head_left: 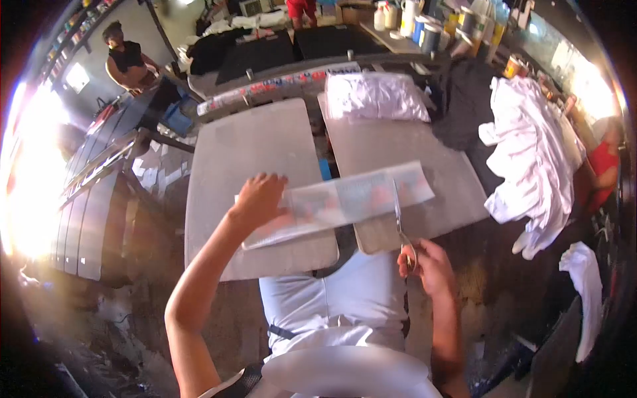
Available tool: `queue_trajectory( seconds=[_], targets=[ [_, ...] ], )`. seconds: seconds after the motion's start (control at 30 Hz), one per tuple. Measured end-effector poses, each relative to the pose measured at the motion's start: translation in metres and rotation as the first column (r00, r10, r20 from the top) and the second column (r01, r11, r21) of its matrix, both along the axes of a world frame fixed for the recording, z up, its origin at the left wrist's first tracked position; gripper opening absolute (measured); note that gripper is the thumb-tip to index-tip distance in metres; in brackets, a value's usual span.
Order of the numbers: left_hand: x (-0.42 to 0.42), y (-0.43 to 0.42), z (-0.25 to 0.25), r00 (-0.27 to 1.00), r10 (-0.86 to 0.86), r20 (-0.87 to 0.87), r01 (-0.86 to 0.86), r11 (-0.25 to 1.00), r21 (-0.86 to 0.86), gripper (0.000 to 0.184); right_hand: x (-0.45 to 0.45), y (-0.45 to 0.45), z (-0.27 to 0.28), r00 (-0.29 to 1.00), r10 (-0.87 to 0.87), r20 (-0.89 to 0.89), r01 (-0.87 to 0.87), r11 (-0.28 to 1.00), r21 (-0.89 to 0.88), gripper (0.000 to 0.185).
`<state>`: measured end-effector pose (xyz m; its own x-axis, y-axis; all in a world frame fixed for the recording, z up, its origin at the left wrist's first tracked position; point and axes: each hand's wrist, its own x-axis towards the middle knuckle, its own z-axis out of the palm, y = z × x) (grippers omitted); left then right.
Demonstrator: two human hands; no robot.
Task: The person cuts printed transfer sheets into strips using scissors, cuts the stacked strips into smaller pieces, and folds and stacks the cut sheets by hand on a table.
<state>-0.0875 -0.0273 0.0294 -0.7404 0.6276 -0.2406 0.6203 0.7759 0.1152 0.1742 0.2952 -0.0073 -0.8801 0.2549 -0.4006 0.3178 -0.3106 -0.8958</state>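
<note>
A long whitish sheet with faint blue and red prints [355, 199] lies slantwise across two grey boards, the left board [255, 146] and the right board [438, 166]. My left hand [260, 200] is closed on the sheet's left part, its fingers bent over the upper edge. In my right hand [428, 265] is a pair of scissors [398, 211], fingers in the handle loops. The blades point away from me and cross the sheet near its right end. Whether the blades are apart is too blurred to tell.
A plastic-wrapped white bundle [375, 97] sits at the right board's far end. White cloth [531, 159] is heaped on the right. Bottles and tubs [431, 36] crowd the back-right table. One person [129, 63] stands at back left; others in red are partly visible.
</note>
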Motion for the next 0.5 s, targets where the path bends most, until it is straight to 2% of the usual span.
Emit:
queue_trajectory(
  seconds=[0.07, 0.1, 0.17, 0.2, 0.27, 0.3, 0.33, 0.4, 0.43, 0.5],
  targets=[
    [0.006, 0.010, 0.010, 0.908, -0.125, -0.399, 0.128, 0.992, -0.019, 0.090, -0.001, -0.001, 0.003, 1.000, 0.008, -0.011, -0.008, 1.000, 0.003, 0.019],
    [0.006, 0.016, 0.012, 0.912, -0.134, -0.388, 0.136, 0.990, -0.021, 0.090, -0.001, 0.000, 0.003, 1.000, 0.000, 0.001, 0.000, 1.000, -0.001, 0.019],
    [0.003, 0.031, 0.014, 0.712, -0.412, -0.568, 0.317, 0.911, -0.263, 0.112, -0.002, 0.005, 0.002, 0.997, 0.062, -0.036, -0.063, 0.998, -0.018, 0.018],
    [0.000, 0.041, 0.016, 0.720, -0.416, -0.555, 0.330, 0.909, -0.253, 0.112, -0.003, 0.005, 0.005, 0.998, 0.054, -0.015, -0.054, 0.998, -0.016, 0.018],
    [-0.011, 0.064, 0.022, 0.633, -0.584, -0.508, 0.546, 0.802, -0.242, 0.118, -0.004, 0.001, 0.013, 0.997, 0.068, 0.042, -0.069, 0.997, 0.020, 0.019],
    [-0.011, 0.082, 0.029, 0.665, -0.628, -0.404, 0.571, 0.776, -0.266, 0.125, -0.005, 0.001, 0.015, 0.996, 0.069, 0.051, -0.071, 0.997, 0.028, 0.020],
    [-0.015, 0.094, 0.028, 0.664, -0.629, -0.405, 0.575, 0.776, -0.262, 0.125, -0.006, 0.001, 0.016, 0.996, 0.066, 0.053, -0.067, 0.997, 0.032, 0.020],
    [-0.020, 0.114, 0.025, 0.539, -0.787, -0.301, 0.726, 0.615, -0.309, 0.118, -0.006, 0.001, 0.016, 0.996, 0.069, 0.052, -0.069, 0.998, -0.006, 0.020],
    [-0.021, 0.122, 0.024, 0.510, -0.823, -0.249, 0.750, 0.568, -0.339, 0.134, -0.005, 0.002, 0.016, 0.996, 0.078, 0.036, -0.079, 0.997, 0.001, 0.020],
    [-0.024, 0.131, 0.023, 0.492, -0.851, -0.184, 0.762, 0.523, -0.382, 0.138, -0.005, 0.002, 0.019, 0.996, 0.078, 0.037, -0.078, 0.997, -0.003, 0.021]
  ],
)
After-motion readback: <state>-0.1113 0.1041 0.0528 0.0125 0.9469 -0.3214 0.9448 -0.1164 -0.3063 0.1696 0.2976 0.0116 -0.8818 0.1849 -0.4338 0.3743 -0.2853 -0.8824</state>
